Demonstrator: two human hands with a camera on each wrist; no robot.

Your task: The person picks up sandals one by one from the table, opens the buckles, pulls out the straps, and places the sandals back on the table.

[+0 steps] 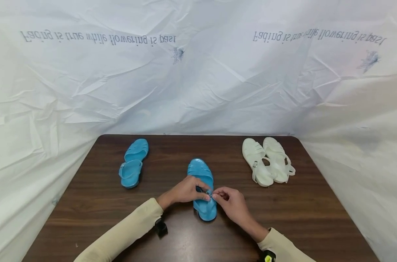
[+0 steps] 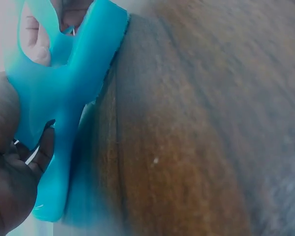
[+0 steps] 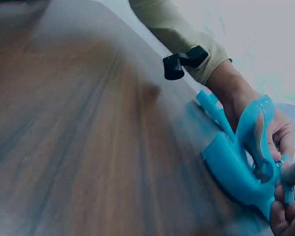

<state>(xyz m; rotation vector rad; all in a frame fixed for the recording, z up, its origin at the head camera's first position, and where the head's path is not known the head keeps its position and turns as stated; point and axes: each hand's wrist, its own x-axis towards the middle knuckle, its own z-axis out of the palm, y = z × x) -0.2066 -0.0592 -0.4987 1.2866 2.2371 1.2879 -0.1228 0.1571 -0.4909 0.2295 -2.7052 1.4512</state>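
A blue jelly sandal [image 1: 199, 168] lies on the table before me, its toe pointing away. My left hand [image 1: 185, 190] reaches in from its left side and pinches the sandal at the ankle-strap buckle. From the right, my right hand [image 1: 233, 204] pinches the free end of the strap [image 3: 288, 191] between thumb and fingers, right beside the buckle. In the left wrist view the sandal's heel [image 2: 101, 49] and side fill the left part, with my left fingers around the side opening. The fingers partly hide the buckle.
Another blue sandal [image 1: 131, 174] lies at the table's left. A pair of white sandals, one [image 1: 252, 148] beside the other [image 1: 273, 147], sits at the back right. White printed sheeting [image 1: 198, 91] hangs behind and beside the dark wooden table [image 1: 316, 218].
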